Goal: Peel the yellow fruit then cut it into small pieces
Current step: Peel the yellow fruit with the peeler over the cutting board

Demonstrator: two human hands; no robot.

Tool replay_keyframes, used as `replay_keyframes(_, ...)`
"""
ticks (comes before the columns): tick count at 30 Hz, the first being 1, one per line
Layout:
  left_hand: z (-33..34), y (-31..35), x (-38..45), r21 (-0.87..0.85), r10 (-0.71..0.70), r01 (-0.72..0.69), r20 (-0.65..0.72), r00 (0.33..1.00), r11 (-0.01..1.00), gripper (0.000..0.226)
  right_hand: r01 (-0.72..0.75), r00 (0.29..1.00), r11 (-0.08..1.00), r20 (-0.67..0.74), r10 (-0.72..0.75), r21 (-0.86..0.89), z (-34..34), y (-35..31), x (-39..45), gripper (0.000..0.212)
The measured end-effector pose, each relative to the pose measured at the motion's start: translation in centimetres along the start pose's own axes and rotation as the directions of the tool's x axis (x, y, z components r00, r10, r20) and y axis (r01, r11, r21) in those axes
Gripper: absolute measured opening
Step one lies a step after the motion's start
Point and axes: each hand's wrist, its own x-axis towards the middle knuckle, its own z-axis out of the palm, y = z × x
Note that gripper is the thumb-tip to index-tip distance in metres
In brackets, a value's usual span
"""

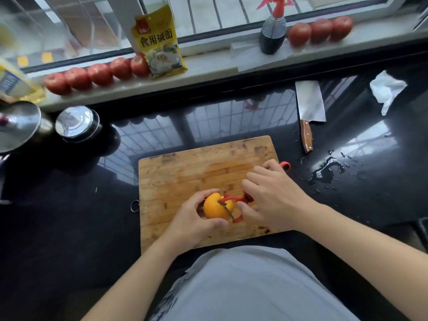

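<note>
Here our left hand point(196, 218) grips the fruit point(216, 208) over the board's point(185, 167) near-right part, our right hand point(271, 195) gripping the peeler point(234, 201) against it; a cleaver point(309, 105) lies beyond the board's far-right corner.

Cutting board point(185, 172) lying on the counter point(58, 228), directly before the person. Fruit point(214, 208) sitting over the board's near half, between the left hand point(196, 218) and right hand point(271, 195), peeler point(234, 202) resting against it. Cleaver point(309, 105) lying behind and right of the board; crumpled tissue point(386, 89) farther right. Two lidded pots point(76, 122) standing far left. Tomatoes point(97, 74), packet point(159, 40) and spray bottle point(272, 35) lining the sill point(208, 66) behind.
</note>
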Motion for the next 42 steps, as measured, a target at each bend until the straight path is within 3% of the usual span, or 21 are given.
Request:
replay_keyframes(5, -0.6, 0.0, -0.7, 0.003, 0.039, -0.039, -0.018, 0.999, 0.999, 0.075, 0.086, 0.995, 0.995, 0.045, -0.084, -0.051, 0.8, -1.6, 0.9, 0.030)
replay_keyframes(12, -1.0, -0.7, -1.0, -0.001, 0.068, -0.068, -0.041, 0.997, 0.998, 0.077, 0.062, 0.995, 0.991, -0.074, -0.071, -0.119, 1.6, -2.2, 1.2, 0.037)
replay_keyframes(23, -2.5, -1.1, -0.1, -0.016, 0.078, -0.079, -0.042, 0.996, 0.997, 0.071, 0.040, 0.993, 0.994, -0.109, -0.051, -0.099, 3.0, -1.9, 2.4, 0.037)
replay_keyframes(27, -3.2, -1.5, 0.4, -0.030, 0.047, -0.048, -0.017, 0.999, 0.998, 0.075, 0.036, 0.999, 0.988, -0.018, -0.039, -0.148, 5.1, -0.5, 3.3, 0.040)
replay_keyframes(31, -3.4, -2.2, 0.7, -0.101, -0.012, 0.012, 0.006, 1.000, 0.995, 0.075, -0.067, 0.976, 0.953, 0.178, 0.124, -0.297, 6.5, 2.1, 4.5, 0.041)
replay_keyframes(34, -3.4, -2.6, 0.9, -0.241, -0.043, 0.052, 0.042, 0.998, 0.969, 0.077, -0.191, 0.939, 0.914, 0.206, 0.277, -0.358, 7.0, 3.5, 4.6, 0.042)
replay_keyframes(38, -3.4, -2.9, 0.9, -0.327, -0.047, 0.053, 0.026, 0.999, 0.944, 0.059, -0.273, 0.866, 0.848, 0.267, 0.422, -0.454, 7.1, 4.0, 3.9, 0.043)
replay_keyframes(40, -3.2, -3.1, 1.1, -0.458, -0.068, 0.073, 0.028, 0.997, 0.886, 0.061, -0.306, 0.850, 0.821, 0.251, 0.464, -0.482, 6.8, 4.0, 3.5, 0.041)
replay_keyframes(42, -2.9, -3.2, 1.3, -0.644, -0.092, 0.087, 0.027, 0.995, 0.760, 0.062, -0.360, 0.882, 0.823, 0.127, 0.454, -0.438, 6.3, 3.4, 3.5, 0.041)
